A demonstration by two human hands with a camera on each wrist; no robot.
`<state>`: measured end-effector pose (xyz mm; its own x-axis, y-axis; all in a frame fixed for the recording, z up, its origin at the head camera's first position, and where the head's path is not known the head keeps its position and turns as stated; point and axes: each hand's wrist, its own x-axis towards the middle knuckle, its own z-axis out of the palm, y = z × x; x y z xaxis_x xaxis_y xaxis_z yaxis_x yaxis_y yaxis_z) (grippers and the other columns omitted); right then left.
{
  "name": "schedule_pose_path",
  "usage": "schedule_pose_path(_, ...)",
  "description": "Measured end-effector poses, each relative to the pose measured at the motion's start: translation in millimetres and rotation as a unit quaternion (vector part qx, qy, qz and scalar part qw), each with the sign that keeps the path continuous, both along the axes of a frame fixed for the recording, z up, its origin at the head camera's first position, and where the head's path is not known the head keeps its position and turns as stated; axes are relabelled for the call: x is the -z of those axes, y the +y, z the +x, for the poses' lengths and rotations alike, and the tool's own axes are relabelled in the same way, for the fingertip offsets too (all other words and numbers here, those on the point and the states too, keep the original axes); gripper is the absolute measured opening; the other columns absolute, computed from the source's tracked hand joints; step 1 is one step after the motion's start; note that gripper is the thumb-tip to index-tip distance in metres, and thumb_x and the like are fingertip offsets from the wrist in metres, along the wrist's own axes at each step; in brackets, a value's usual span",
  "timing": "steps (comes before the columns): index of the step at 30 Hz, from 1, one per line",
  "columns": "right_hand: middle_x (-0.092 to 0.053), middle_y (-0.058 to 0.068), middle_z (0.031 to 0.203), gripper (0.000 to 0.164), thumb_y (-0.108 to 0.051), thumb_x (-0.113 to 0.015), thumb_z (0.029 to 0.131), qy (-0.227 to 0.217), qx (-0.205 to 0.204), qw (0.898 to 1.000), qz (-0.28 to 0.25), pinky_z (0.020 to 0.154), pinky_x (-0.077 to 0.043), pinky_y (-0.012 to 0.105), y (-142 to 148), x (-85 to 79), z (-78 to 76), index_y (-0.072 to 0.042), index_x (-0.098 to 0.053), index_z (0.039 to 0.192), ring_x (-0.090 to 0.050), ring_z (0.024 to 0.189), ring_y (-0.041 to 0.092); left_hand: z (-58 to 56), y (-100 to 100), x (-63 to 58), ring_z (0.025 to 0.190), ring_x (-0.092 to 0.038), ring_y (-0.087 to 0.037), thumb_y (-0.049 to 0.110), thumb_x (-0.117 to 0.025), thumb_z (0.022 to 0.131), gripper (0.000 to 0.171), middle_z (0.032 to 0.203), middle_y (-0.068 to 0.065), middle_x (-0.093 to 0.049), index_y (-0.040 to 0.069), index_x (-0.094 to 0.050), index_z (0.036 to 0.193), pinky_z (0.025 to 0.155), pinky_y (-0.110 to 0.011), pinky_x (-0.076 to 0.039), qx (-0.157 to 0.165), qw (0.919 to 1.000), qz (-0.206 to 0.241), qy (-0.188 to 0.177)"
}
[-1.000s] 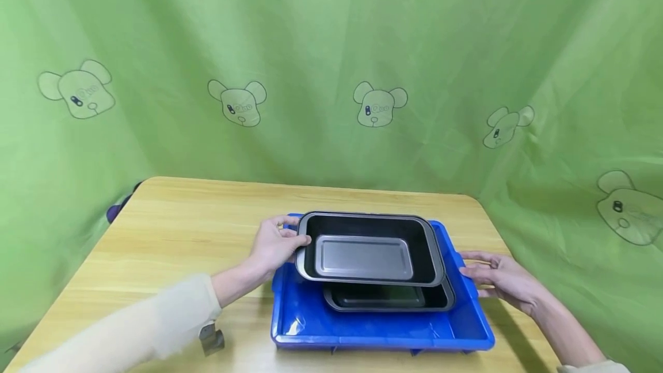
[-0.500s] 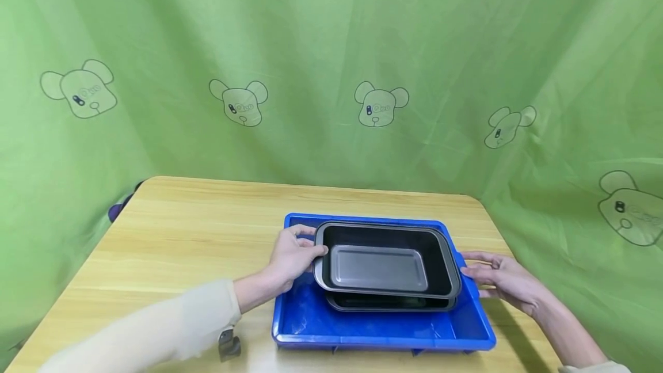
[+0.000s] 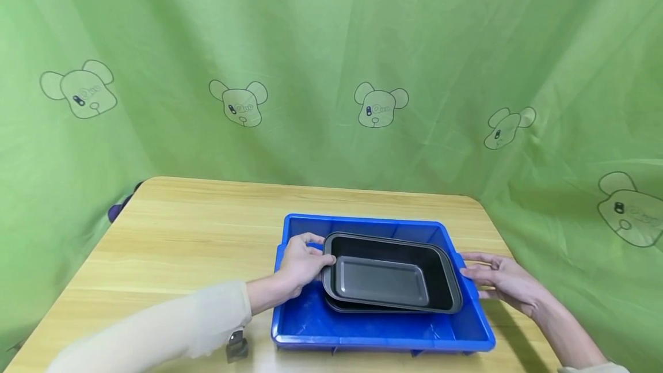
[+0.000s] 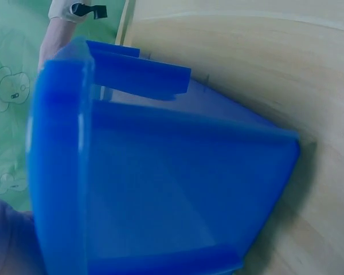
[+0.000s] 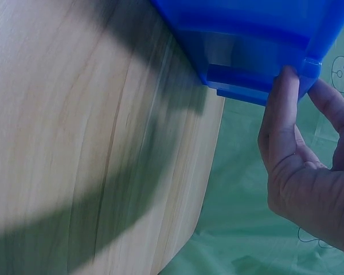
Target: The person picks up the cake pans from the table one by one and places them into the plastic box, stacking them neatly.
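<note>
In the head view, a dark metal loaf pan (image 3: 380,281) sits at a slight angle inside a blue plastic bin (image 3: 383,342). My left hand (image 3: 301,262) pinches the pan's left rim, its thumb over the inner edge. Beneath it lies a second loaf pan (image 3: 352,307), of which only a strip at the front shows. My right hand (image 3: 503,281) holds the bin's right rim. The right wrist view has the fingers of the right hand (image 5: 304,172) under the lip and the thumb on the other side. Only part of the left hand (image 4: 8,240) shows in the left wrist view.
The bin stands on a light wooden table (image 3: 207,223), towards its right front. A green curtain (image 3: 311,154) with printed bear heads hangs behind and at both sides. A small dark purple thing (image 3: 115,212) shows past the table's left edge.
My left hand has moved right and towards me, lowering the upper loaf pan over the lower one, which it now mostly covers. The right hand and the bin have stayed in place.
</note>
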<state>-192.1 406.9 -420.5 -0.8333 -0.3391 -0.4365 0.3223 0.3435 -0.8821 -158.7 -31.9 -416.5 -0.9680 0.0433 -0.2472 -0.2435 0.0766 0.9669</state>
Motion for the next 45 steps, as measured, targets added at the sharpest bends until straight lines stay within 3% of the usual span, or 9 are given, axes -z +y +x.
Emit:
schedule_pose_path(9, -0.079, -0.009, 0.116, 0.058, -0.019, -0.061, 0.108, 0.001, 0.003, 1.000, 0.002, 0.093, -0.067, 0.036, -1.1, 0.2, 1.2, 0.004, -0.038, 0.156, -0.076, 0.107, 0.011, -2.5, 4.8, 7.3, 0.074, -0.080, -0.031, -0.001, -0.078, 0.089, 0.041, 0.092, -0.017, -0.076, -0.005, -0.060, 0.126, 0.063, -0.034, -0.069, -0.002, 1.0000, -0.005, -0.005)
schedule_pose_path(21, -0.079, -0.008, 0.116, 0.047, -0.017, -0.060, 0.108, 0.001, 0.004, 1.000, -0.014, 0.094, -0.067, 0.037, 0.4, -1.4, 0.9, -0.004, -0.046, 0.150, -0.076, 0.107, 0.012, -4.7, 2.5, 4.5, 0.062, -0.074, -0.015, 0.003, -0.084, 0.087, 0.047, 0.102, -0.018, -0.074, -0.003, -0.061, 0.128, 0.062, -0.031, -0.068, 0.020, 0.9989, -0.036, -0.023)
schedule_pose_path(27, -0.079, -0.007, 0.116, 0.047, -0.017, -0.060, 0.108, 0.001, 0.003, 1.000, -0.016, 0.094, -0.067, 0.037, 1.3, -0.2, 1.2, -0.005, -0.046, 0.151, -0.076, 0.107, 0.012, -3.1, 1.0, 4.3, 0.069, -0.077, -0.017, 0.002, -0.083, 0.088, 0.050, 0.109, -0.021, -0.072, -0.004, -0.059, 0.131, 0.063, -0.032, -0.068, 0.028, 0.9988, -0.024, -0.031)
schedule_pose_path(36, -0.079, -0.007, 0.117, 0.046, -0.017, -0.059, 0.108, 0.002, -0.001, 1.000, -0.017, 0.094, -0.067, 0.036, 3.0, 1.2, 2.2, -0.005, -0.047, 0.151, -0.076, 0.108, 0.012, 1.0, -5.4, 0.4, 0.073, -0.079, -0.020, 0.001, -0.083, 0.088, 0.056, 0.108, -0.021, -0.074, -0.007, -0.058, 0.137, 0.062, -0.032, -0.068, 0.051, 0.9973, -0.039, -0.036)
schedule_pose_path(45, -0.079, -0.008, 0.117, 0.043, -0.017, -0.059, 0.108, 0.005, 0.000, 1.000, -0.018, 0.094, -0.067, 0.036, 2.8, 0.9, 3.2, -0.009, -0.049, 0.149, -0.076, 0.108, 0.012, 5.4, -9.1, -4.9, 0.071, -0.076, -0.018, 0.000, -0.085, 0.085, 0.059, 0.111, -0.021, -0.069, -0.009, -0.058, 0.137, 0.063, -0.033, -0.068, 0.050, 0.9973, -0.042, -0.032)
